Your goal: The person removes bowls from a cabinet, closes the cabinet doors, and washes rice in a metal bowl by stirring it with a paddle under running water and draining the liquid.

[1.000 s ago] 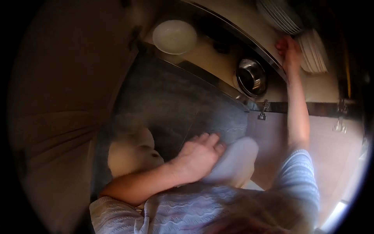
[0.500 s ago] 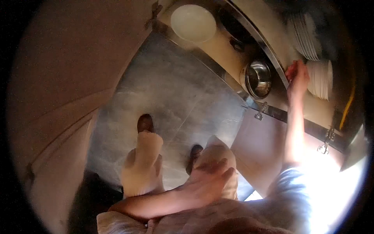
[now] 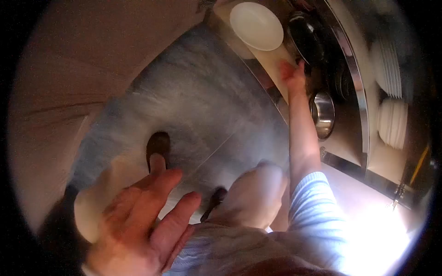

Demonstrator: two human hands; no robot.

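Observation:
My right hand [image 3: 293, 76] reaches into the lower shelf, its blurred fingers at the dark handle end of a black pan [image 3: 306, 37]; whether they touch it I cannot tell. Beside my right forearm lies a shiny metal bowl [image 3: 323, 115]. A white oval dish [image 3: 257, 26] rests at the shelf's far end. My left hand [image 3: 142, 221] is raised in front of my body at the lower left, fingers apart, with nothing in it.
White plates [image 3: 387, 66] and a stack of white bowls [image 3: 392, 123] stand on the upper shelf at the right. A metal-edged shelf rim [image 3: 354, 69] separates the levels. An open cabinet door with a hinge [image 3: 397, 194] hangs at the lower right, over the grey floor [image 3: 202, 96].
My right hand has moved from beside the upper stack down to the lower shelf near the pan. My left hand has lifted off my knee and moved left. The view has shifted.

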